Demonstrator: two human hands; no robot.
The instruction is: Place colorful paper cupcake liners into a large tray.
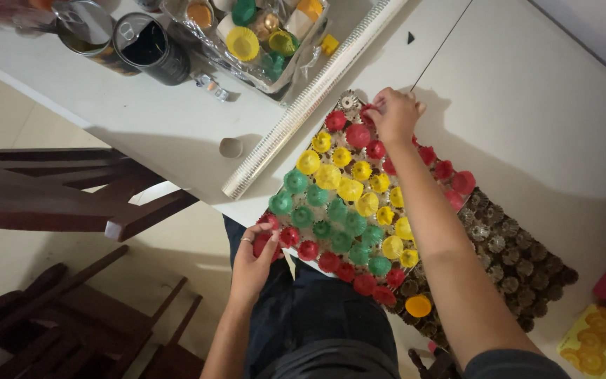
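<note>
R hand (394, 112) pinches a red cap (369, 112) at far edge of cap board (513, 267) on desk (527, 105); L hand (254, 263) grasps near-edge red caps (268, 242); placement step, judged.

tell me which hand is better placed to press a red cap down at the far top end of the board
Right, most likely. The right hand already rests on the red caps at the board's far top end, while the left hand grips the near edge.
</note>
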